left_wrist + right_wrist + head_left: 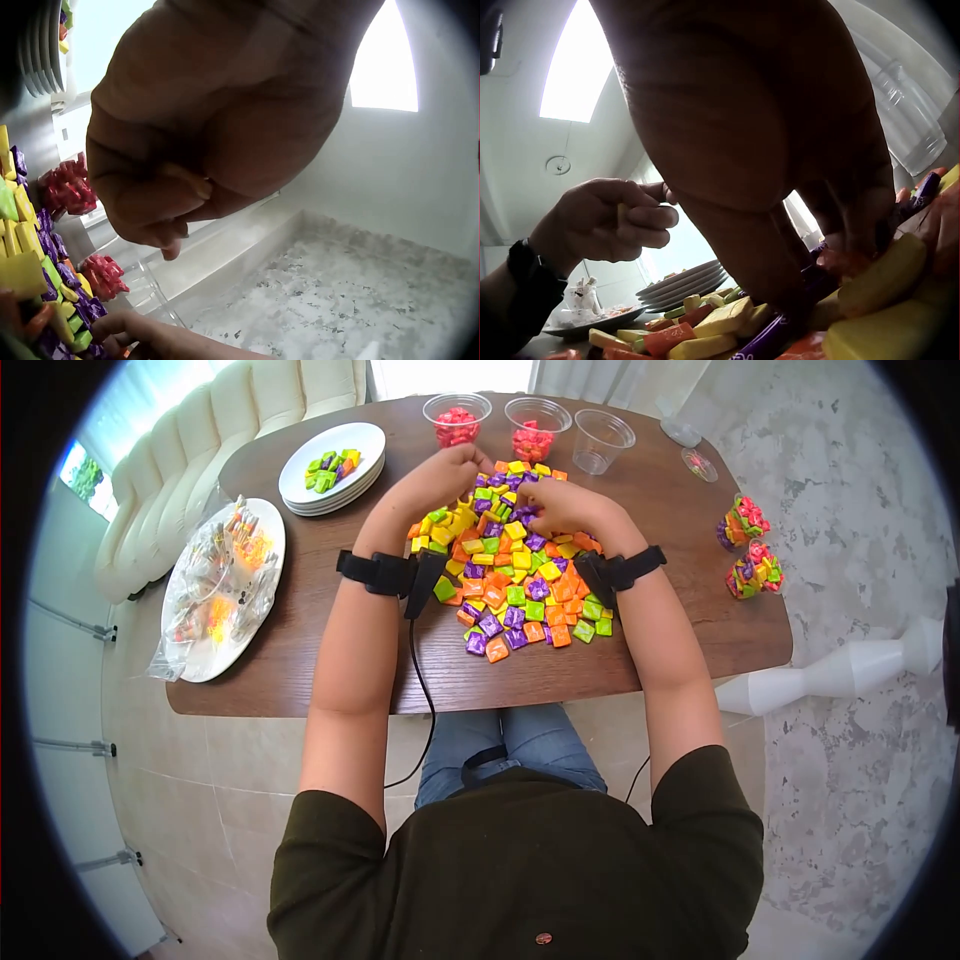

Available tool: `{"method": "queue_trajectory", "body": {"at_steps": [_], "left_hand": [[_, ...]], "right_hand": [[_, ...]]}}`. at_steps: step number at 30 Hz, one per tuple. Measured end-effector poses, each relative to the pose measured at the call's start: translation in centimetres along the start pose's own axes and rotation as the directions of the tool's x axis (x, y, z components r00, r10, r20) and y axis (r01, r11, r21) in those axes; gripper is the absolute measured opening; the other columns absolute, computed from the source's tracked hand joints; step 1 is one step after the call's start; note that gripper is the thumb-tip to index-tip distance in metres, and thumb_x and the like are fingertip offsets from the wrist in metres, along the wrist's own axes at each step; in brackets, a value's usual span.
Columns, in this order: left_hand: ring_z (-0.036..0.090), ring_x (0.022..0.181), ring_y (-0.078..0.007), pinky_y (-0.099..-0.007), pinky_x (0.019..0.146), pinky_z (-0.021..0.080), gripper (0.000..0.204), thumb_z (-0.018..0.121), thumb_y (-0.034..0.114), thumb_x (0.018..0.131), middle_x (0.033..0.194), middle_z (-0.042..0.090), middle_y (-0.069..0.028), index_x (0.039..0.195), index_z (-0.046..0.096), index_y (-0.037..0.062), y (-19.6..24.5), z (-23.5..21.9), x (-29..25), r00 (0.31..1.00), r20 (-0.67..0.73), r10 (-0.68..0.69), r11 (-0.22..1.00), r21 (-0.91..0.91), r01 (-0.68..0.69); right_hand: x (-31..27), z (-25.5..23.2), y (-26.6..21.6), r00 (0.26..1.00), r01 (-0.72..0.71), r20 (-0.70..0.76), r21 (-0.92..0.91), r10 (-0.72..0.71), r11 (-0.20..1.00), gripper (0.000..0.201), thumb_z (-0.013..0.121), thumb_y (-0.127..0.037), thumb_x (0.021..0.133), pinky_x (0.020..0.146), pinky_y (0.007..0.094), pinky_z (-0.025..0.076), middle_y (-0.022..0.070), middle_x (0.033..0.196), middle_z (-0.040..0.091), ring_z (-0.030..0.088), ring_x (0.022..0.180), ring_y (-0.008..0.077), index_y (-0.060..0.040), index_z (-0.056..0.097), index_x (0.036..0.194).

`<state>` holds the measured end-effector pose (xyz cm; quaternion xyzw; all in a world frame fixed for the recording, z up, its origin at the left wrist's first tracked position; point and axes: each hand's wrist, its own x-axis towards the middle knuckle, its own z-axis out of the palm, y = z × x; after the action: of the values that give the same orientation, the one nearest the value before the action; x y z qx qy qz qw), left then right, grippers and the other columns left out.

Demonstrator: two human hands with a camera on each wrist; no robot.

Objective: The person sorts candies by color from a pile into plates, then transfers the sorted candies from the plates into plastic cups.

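Observation:
A heap of wrapped square candies point(510, 575) in orange, yellow, green and purple spreads over the brown table point(330, 630). Above its far left edge I hold my left hand point(435, 485), fingers curled inward. A thin yellowish strip shows among those fingers in the right wrist view; I cannot tell whether it is a candy. My right hand point(575, 508) reaches down into the far part of the heap. There its thumb and fingers pinch a purple candy point(821, 283), partly hidden by the hand. Yellow candies point(720, 316) lie close around these fingertips.
Two clear cups with red candies point(457, 428) stand at the far edge beside an empty clear cup point(598, 445). Stacked white plates point(365, 450) carry mixed candies. Left is an oval platter point(270, 525) with a plastic bag; right, filled cups point(752, 572) stand near the edge.

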<state>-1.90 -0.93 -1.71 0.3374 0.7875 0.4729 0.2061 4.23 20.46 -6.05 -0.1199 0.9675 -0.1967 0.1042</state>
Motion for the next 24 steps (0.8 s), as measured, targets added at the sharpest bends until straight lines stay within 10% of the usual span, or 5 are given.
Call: {"method": "queue_trajectory", "body": {"at_steps": [7,11,17,21,24], "left_hand": [[0.06,0.085,-0.0328,-0.0383,0.072,0.047,0.028,0.068,0.017,0.074,0.087,0.063,-0.0169,0.096,0.057,0.0043,-3.2,0.1,0.2,0.994,0.043,0.102,0.815,0.57,-0.108],[0.059,0.084,-0.031,-0.0386,0.07,0.045,0.026,0.069,0.017,0.073,0.086,0.062,-0.0163,0.091,0.056,0.0042,-3.8,0.5,0.4,0.996,0.073,0.052,0.824,0.56,-0.084],[0.056,0.07,-0.0222,-0.0329,0.062,0.043,0.025,0.065,0.025,0.081,0.079,0.062,-0.0109,0.09,0.054,0.0042,-3.8,0.1,0.9,0.994,0.085,0.067,0.821,0.562,-0.103],[0.041,0.064,-0.0048,-0.0195,0.055,0.038,0.023,0.053,0.029,0.092,0.085,0.058,-0.0001,0.096,0.054,0.0073,-1.3,-0.4,0.1,0.995,0.1,-0.009,0.995,-0.098,0.019],[0.045,0.07,-0.0046,-0.0168,0.055,0.04,0.02,0.051,0.022,0.093,0.103,0.06,-0.008,0.099,0.054,0.0039,0.6,-0.4,-0.3,0.974,0.06,0.22,0.655,-0.749,-0.102]], "right_hand": [[-0.3,-2.2,-1.1,0.998,0.062,0.029,0.01,-0.062,0.998,0.019,0.063,-0.007,0.076,0.065,0.0317,0.046,0.0088,0.08,0.061,0.058,0.077,0.0185,-0.0004,0.055,0.092],[-2.7,-4.5,-1.5,0.971,0.053,-0.24,0.285,0.018,0.957,0.014,0.057,-0.009,0.081,0.058,0.0285,0.045,0.0062,0.075,0.057,0.055,0.067,0.014,-0.0017,0.055,0.092],[-4.0,-5.1,2.0,0.961,-0.221,-0.121,0.199,0.248,0.955,0.014,0.062,-0.008,0.078,0.058,0.0312,0.046,0.0106,0.074,0.061,0.057,0.066,0.0193,0.0005,0.057,0.087],[-3.4,-3.5,4.2,0.947,-0.221,-0.194,0.18,0.255,0.959,0.021,0.069,-0.008,0.072,0.059,0.0326,0.047,0.0107,0.08,0.062,0.059,0.072,0.0212,-0.0006,0.056,0.086],[-3.5,-3.5,3.3,0.947,-0.31,-0.024,0.197,0.321,0.93,0.025,0.073,-0.01,0.07,0.06,0.0341,0.047,0.0105,0.083,0.062,0.06,0.076,0.0222,-0.0021,0.055,0.085]]}}
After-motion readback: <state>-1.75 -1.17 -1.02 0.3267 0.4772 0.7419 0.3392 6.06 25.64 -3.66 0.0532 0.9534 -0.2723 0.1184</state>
